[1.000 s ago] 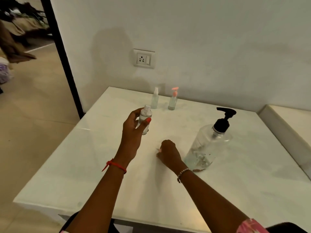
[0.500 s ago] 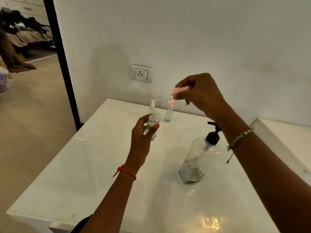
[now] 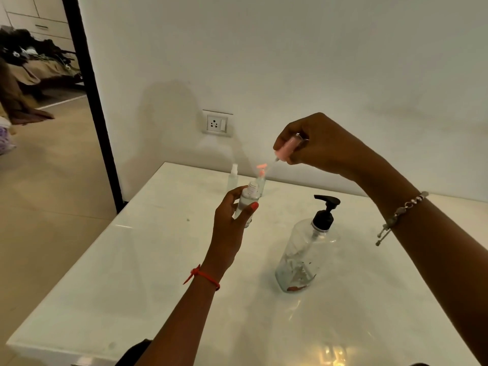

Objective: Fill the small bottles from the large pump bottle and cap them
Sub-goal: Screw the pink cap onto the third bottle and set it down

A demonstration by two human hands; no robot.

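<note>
My left hand (image 3: 232, 220) grips a small clear bottle (image 3: 248, 200) upright above the white table (image 3: 148, 273), its neck uncapped. My right hand (image 3: 319, 141) is raised higher and to the right, pinching a pink spray cap (image 3: 287, 146) whose thin tube points down toward the bottle. The large clear pump bottle (image 3: 303, 254) with a black pump head stands on the table below my right forearm, nearly empty. Two more small bottles stand at the table's far edge by the wall: one with a white cap (image 3: 233, 178) and one with a pink cap (image 3: 261, 180).
A wall socket (image 3: 217, 124) sits on the white wall behind the table. A dark door frame (image 3: 92, 101) at the left opens onto a room with clothes piled on the floor. A raised white ledge (image 3: 470, 204) adjoins the table at the right.
My right hand rose from the table with the pink cap and now holds it above the small bottle. The left hand keeps the bottle in about the same place.
</note>
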